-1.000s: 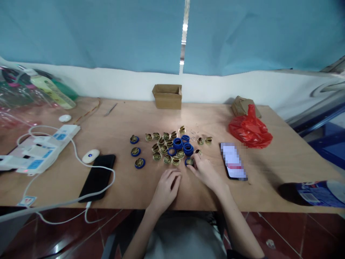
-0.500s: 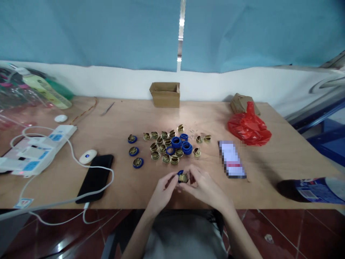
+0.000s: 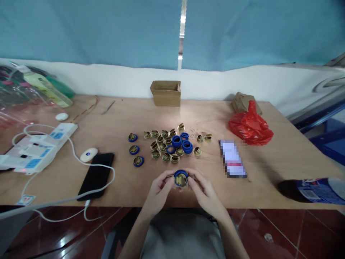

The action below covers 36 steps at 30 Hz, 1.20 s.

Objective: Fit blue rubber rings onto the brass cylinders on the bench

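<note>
Between my two hands, near the table's front edge, is a brass-coloured round metal piece point(image 3: 180, 180) with a blue ring point(image 3: 180, 172) around it. My left hand point(image 3: 161, 189) pinches its left side, thumb in front. On the opposite side, my right hand point(image 3: 202, 187) grips it the same way. Beyond the hands lies a cluster of similar brass pieces point(image 3: 162, 147), with several loose blue rings point(image 3: 176, 141) at its right. Left of the cluster, three brass pieces seated in blue rings point(image 3: 138, 161) form a column.
An open cardboard box point(image 3: 167, 97) stands at the back. To the right are a phone point(image 3: 233, 158), a red plastic bag point(image 3: 251, 126) and a bottle lying down point(image 3: 309, 190). A black phone point(image 3: 95, 176), white cables and a power strip point(image 3: 51, 149) occupy the left.
My fingers have spread to opposite sides of the held piece, which now faces me more fully. My right hand has shifted slightly. The view has moved a little.
</note>
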Motion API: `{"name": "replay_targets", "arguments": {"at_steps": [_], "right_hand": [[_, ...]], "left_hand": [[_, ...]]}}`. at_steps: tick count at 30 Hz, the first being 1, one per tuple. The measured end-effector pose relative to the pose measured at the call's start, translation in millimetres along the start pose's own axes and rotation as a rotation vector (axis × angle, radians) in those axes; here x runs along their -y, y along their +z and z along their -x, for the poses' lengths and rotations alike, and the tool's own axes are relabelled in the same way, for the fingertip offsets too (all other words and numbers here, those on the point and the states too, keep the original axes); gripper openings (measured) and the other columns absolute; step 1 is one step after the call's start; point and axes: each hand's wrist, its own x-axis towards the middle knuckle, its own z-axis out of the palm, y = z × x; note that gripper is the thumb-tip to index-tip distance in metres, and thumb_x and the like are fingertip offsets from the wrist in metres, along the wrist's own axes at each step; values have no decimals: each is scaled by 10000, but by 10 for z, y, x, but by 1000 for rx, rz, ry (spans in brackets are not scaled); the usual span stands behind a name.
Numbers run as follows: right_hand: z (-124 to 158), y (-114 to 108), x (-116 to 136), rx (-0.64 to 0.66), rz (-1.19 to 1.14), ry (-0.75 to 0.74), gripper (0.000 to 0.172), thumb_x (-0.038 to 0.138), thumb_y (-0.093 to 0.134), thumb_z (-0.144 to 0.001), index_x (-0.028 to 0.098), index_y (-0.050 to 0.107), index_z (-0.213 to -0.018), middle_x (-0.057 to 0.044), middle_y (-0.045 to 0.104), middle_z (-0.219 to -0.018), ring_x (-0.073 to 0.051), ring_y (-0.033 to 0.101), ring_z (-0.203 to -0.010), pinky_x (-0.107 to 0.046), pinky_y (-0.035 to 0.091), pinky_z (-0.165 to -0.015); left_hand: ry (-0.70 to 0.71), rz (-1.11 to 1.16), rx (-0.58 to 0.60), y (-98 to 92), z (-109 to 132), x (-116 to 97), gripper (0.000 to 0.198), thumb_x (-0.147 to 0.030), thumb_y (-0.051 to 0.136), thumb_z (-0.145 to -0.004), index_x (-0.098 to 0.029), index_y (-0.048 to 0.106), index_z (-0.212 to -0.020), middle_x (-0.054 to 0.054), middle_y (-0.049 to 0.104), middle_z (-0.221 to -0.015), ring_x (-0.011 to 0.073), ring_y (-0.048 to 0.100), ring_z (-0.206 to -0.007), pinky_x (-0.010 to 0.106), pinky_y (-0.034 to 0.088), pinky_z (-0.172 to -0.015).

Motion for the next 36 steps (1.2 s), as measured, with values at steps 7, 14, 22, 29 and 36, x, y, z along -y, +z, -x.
{"name": "replay_targets", "arguments": {"at_steps": [7,14,22,29,36], "right_hand": [[-10,-26,45,48,49,-31,182,263,490,-1027,239,666,-1063,-16,630,-910,-165,591,-827,-276,471,-750],[-4,12,66,24,46,-27,159,204,497,-975,209,619,-873,2,602,-797,-143,561,-710,-241,417,-622],[-79,66,-142,-91,-91,93,220,359,514,-1011,219,657,-1103,-35,685,-942,-193,651,-875,-293,508,-789],[-58,57,-195,-70,-57,93,206,333,550,-975,214,682,-1078,-7,621,-832,-162,566,-741,-270,474,-689],[-39,89,-173,-140,-58,36,156,281,560,-939,206,675,-1013,4,564,-789,-147,537,-709,-248,456,-643]], "left_hand": [[56,-28,-27,36,24,9,266,-384,602,-939,-156,734,-978,47,775,-824,174,721,-693,249,596,-643],[83,-89,-35,52,16,4,253,-359,605,-929,-157,755,-904,31,760,-728,156,708,-653,219,576,-624],[-159,274,6,125,-27,38,405,-430,685,-901,-168,683,-1209,118,767,-1200,257,769,-1017,405,620,-953],[-182,288,40,130,-48,7,473,-395,782,-818,-153,675,-1210,130,791,-1129,291,774,-1021,440,640,-929],[-148,268,92,93,-51,-22,482,-408,765,-836,-145,662,-1226,133,794,-1095,275,790,-938,473,647,-914]]}}
